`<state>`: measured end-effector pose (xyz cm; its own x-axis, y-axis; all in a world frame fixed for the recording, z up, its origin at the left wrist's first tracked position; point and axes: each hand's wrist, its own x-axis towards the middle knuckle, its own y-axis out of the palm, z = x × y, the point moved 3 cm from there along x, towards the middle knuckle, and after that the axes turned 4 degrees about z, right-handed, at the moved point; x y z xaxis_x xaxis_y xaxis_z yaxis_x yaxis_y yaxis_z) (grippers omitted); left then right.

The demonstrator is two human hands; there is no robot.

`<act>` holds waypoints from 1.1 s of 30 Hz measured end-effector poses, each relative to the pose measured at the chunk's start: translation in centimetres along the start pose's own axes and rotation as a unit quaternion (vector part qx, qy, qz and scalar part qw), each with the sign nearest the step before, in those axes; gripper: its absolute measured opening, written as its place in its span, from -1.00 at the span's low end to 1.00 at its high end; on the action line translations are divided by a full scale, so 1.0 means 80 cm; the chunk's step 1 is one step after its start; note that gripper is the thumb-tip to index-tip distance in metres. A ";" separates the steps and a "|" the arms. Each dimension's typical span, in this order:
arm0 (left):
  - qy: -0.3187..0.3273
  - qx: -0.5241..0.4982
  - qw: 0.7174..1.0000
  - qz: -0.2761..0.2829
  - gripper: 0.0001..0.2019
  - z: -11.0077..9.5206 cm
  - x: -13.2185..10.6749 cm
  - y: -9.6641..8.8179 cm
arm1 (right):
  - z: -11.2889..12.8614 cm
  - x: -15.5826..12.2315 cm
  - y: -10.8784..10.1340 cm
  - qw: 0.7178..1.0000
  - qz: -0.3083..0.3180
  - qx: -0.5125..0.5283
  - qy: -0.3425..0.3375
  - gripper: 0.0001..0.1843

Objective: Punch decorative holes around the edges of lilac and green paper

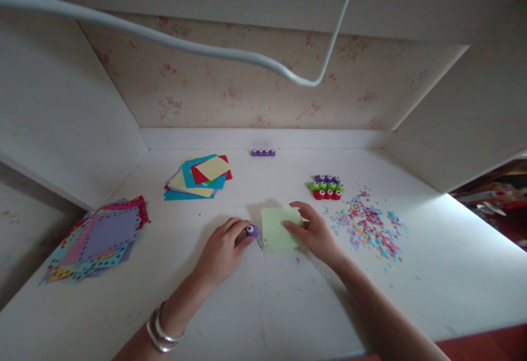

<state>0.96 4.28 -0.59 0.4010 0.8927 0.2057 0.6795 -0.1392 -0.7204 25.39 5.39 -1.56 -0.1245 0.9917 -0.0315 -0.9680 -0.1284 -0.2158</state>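
Observation:
Between the thumb and fingers of my left hand [224, 248] is a small purple craft punch [252, 231] with a white and dark round spot on top. My right hand [315, 234] pinches the right edge of a pale green paper sheet [280, 229], thumb on top and fingers behind. The punch is just left of the sheet, with a narrow gap between them. A few tiny marks or holes show near the sheet's lower left corner. Silver bangles [162, 331] circle my left wrist.
Colored paper sheets [201, 177] lie behind my left hand, with punched sheets [111, 234] piled further left. Several purple punches [263, 153] line the back; purple, green and red punches [327, 186] sit right, beside scattered confetti [373, 221]. A white cable [185, 45] hangs overhead.

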 end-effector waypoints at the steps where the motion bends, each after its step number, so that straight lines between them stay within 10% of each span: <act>1: -0.001 -0.001 1.000 -0.002 -0.81 0.000 0.000 -0.001 | 0.001 -0.001 0.003 0.998 0.007 0.051 0.020 -0.43; 25: 0.031 0.026 0.999 0.017 -0.80 -0.006 0.001 0.004 | -0.008 0.001 0.023 0.998 -0.003 0.039 0.058 -0.39; 33: 0.058 0.042 0.995 0.070 -0.68 -0.006 -0.002 -0.001 | 0.022 -0.010 0.013 0.920 0.000 -0.335 -0.205 -0.54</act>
<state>1.10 3.97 -0.23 0.5599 0.8107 0.1712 0.5597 -0.2177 -0.7996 24.08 4.48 -0.06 -0.3294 0.8921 0.3093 -0.6333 0.0343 -0.7732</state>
